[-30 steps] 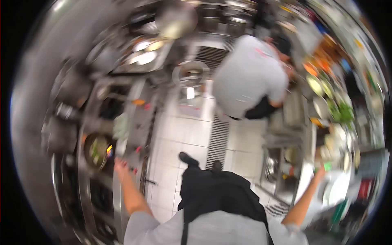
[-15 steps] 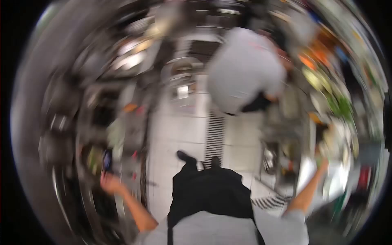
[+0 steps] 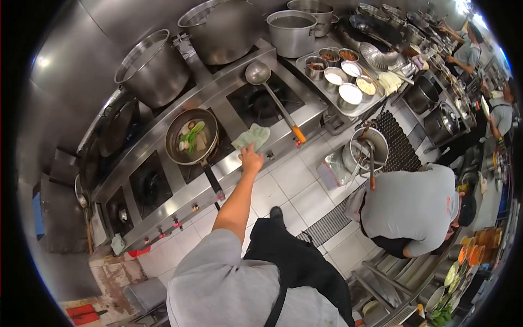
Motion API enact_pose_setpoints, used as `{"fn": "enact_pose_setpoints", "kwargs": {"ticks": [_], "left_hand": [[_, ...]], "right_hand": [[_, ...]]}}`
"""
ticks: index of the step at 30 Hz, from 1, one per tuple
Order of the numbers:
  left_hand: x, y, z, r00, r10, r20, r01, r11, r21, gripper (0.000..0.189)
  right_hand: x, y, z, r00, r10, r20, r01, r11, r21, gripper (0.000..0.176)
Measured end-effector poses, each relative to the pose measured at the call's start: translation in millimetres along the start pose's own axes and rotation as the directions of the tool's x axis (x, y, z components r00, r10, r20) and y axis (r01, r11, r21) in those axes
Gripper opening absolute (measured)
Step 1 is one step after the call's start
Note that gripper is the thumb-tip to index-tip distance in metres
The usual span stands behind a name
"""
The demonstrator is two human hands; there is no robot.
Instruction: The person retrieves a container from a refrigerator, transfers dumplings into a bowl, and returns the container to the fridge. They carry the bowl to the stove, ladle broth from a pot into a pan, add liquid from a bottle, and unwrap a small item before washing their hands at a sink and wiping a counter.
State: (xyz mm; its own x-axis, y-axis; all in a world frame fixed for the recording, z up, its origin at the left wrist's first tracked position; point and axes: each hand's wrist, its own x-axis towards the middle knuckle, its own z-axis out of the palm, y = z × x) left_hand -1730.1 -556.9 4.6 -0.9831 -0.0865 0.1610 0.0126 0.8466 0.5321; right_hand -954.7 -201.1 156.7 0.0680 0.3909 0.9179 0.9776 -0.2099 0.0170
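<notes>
My left hand (image 3: 251,159) reaches over the stove's front edge, with its fingertips at the lower edge of a pale green cloth (image 3: 253,136). Its fingers look slightly apart; whether they touch the cloth is hard to tell. Left of the hand, a pan (image 3: 190,155) on a burner holds green vegetable pieces and pale slices, its black handle pointing toward me. A ladle (image 3: 258,73) with an orange handle end lies across the burner to the right. My right hand is out of view.
Large pots (image 3: 152,73) line the stove's back. A tray (image 3: 357,111) of filled metal containers stands right of the stove. A co-worker in a grey shirt (image 3: 408,210) bends near a bucket (image 3: 379,136) on the tiled floor (image 3: 302,180). More people stand farther back at right.
The view has turned left toward the stove and is sharper. My left hand has moved from near the pan handle to the cloth. My right hand has left the view.
</notes>
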Motion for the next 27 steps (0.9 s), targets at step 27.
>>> {"fn": "enact_pose_setpoints", "kwargs": {"ticks": [27], "left_hand": [[-12.0,61.7,-131.0,0.819,-0.255,-0.515,0.434,0.862,0.264,0.038]], "right_hand": [[-72.5,-703.9,-62.1,0.017,-0.982,-0.188,-0.507,-0.17,0.845,0.013]]}}
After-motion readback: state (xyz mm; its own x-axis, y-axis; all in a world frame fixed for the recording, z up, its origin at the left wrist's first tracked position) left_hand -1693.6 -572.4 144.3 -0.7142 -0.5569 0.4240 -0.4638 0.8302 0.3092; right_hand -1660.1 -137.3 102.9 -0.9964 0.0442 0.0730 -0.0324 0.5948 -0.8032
